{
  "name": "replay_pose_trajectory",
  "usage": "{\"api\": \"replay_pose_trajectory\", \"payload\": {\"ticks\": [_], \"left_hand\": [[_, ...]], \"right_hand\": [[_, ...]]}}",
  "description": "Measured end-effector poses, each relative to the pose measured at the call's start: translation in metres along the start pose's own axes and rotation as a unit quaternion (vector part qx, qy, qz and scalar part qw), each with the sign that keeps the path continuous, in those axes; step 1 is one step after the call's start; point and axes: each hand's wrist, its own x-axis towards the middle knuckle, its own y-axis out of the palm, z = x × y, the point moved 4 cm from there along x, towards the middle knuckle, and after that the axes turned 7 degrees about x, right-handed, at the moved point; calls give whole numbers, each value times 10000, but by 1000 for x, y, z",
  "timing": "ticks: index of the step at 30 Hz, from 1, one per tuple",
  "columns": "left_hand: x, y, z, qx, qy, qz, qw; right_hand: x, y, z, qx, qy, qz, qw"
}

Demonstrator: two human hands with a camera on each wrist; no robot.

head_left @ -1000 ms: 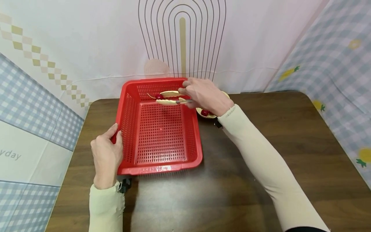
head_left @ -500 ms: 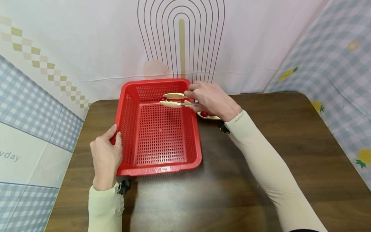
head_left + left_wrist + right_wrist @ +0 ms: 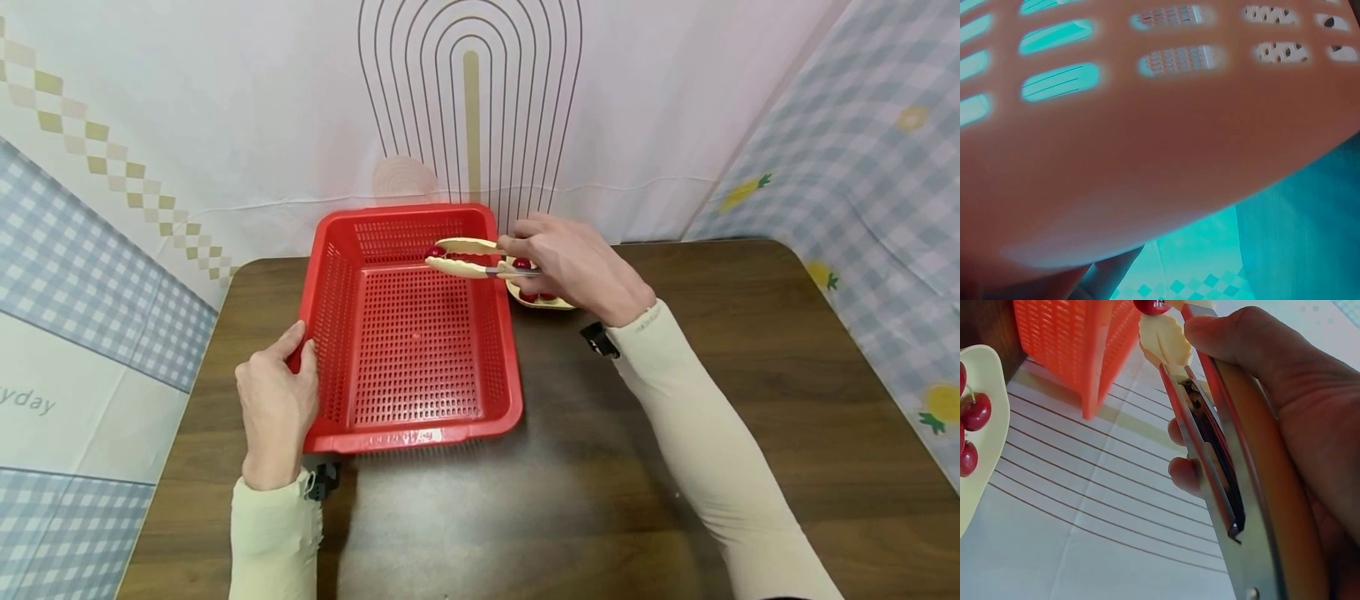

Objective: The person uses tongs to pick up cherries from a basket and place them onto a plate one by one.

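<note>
My left hand (image 3: 276, 400) grips the left rim of a red plastic basket (image 3: 513, 367), which has slotted walls and a perforated bottom. In my right hand (image 3: 577, 262) is a pair of tongs (image 3: 461, 267) with cream scalloped tips and metal arms. A dark red cherry (image 3: 434, 252) sits at the ends of the tips, above the far right part of the basket. The right wrist view shows thumb and fingers around the tongs (image 3: 1250, 456), with the cherry (image 3: 1151, 305) at the top edge. In the left wrist view, the basket wall (image 3: 1116, 137) hides most of the hand.
A cream dish (image 3: 555, 305) with several cherries (image 3: 975, 412) stands right beside the basket, partly under my right hand. The brown wooden table (image 3: 675, 350) runs back to a white patterned cloth (image 3: 637, 100). Checked cloths hang at both sides.
My right hand has moved to the right and slightly toward me, carrying the tongs and cherry. More of the dish shows now. The left hand and basket have stayed put.
</note>
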Motion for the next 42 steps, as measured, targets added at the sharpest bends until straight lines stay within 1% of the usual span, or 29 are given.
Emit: {"api": "replay_pose_trajectory", "payload": {"ticks": [3, 9, 15, 22, 35, 42], "left_hand": [[0, 0, 0, -18, 67, -85, 9999], [0, 1, 0, -18, 53, -62, 10000], [-1, 1, 0, -10, 12, -34, 10000], [0, 0, 0, 5, 10, -23, 10000], [-1, 1, 1, 131, -11, -51, 9999], [-1, 1, 0, 85, -22, -58, 9999]], "right_hand": [[-6, -3, -1, 83, 87, -82, 9999], [-21, -8, -5, 254, 294, -381, 9985], [-35, -9, -8, 190, 368, -657, 9970], [-49, -8, -14, 137, 555, -633, 9964], [-69, 1, -26, 325, 1041, -711, 9915], [-79, 3, -32, 540, 1263, -929, 9862]]}}
